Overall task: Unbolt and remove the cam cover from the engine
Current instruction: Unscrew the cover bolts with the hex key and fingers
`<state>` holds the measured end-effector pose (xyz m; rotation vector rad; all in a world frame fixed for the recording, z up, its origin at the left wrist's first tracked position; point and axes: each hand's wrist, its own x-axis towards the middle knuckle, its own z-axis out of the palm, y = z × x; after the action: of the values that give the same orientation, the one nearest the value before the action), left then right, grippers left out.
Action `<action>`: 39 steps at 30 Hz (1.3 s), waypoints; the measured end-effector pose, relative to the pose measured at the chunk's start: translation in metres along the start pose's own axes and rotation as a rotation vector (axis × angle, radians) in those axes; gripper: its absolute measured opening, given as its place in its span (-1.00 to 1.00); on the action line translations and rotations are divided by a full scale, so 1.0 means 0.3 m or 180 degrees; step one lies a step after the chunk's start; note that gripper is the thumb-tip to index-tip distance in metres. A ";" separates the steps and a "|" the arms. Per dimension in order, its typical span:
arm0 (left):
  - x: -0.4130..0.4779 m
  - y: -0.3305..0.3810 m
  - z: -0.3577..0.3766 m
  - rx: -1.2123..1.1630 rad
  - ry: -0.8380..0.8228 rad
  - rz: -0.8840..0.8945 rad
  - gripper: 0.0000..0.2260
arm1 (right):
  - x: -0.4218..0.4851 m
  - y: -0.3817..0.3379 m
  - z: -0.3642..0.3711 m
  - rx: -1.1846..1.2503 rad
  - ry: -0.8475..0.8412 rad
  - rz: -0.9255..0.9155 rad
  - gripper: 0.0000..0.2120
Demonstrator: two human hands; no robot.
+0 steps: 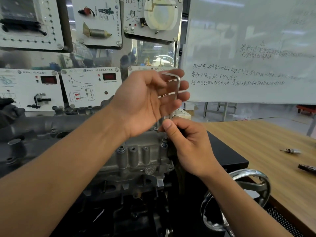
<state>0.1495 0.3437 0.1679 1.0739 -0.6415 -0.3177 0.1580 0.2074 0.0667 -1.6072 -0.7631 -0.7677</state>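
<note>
Nearest us, one chrome handwheel (248,190) sits low on the right. Just past it the cover (140,158) lies on the engine (119,185), not lifted, dead centre between our forearms, with three upright bosses along its near edge.

Our right hand (188,144) pinches the shank of the one key (179,84) low down, thumb against fingers, right above one bolt (164,144) that stands proud at the cover's right corner. Our left hand (145,100) is higher, fingers spread and nearly straight against the key's short arm. It is blurred, so we cannot tell how firmly it bears on it.

We judge the danger to be at the tip. If the key leans while flat fingers spin it, it may ride out of the bolt head and round it. The loosened bolt could also tip off and drop into the engine below.

Beyond, the table (256,139) holds two loose items, a bit (291,151) and a dark tool (307,167). Farther back hang six panels (92,86), one half hidden by our left hand, and one whiteboard (256,31).
</note>
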 end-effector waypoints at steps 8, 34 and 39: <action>-0.091 -0.041 -0.127 0.3519 0.0509 0.0806 -0.66 | 0.005 -0.021 -0.017 -0.0119 -0.0316 0.0206 -0.68; -0.130 -0.118 -0.108 0.3459 0.0304 0.0673 -0.81 | 0.040 -0.112 -0.060 -0.0490 -0.0106 0.0310 -0.84; -0.122 -0.131 -0.114 0.3639 0.0533 0.0686 -0.89 | 0.061 -0.134 -0.060 -0.0827 0.0227 0.0326 -0.71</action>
<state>0.1448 0.3697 0.1098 2.0638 -0.7883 0.3954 0.1344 0.1969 0.1067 -1.8254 -0.5415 -0.8723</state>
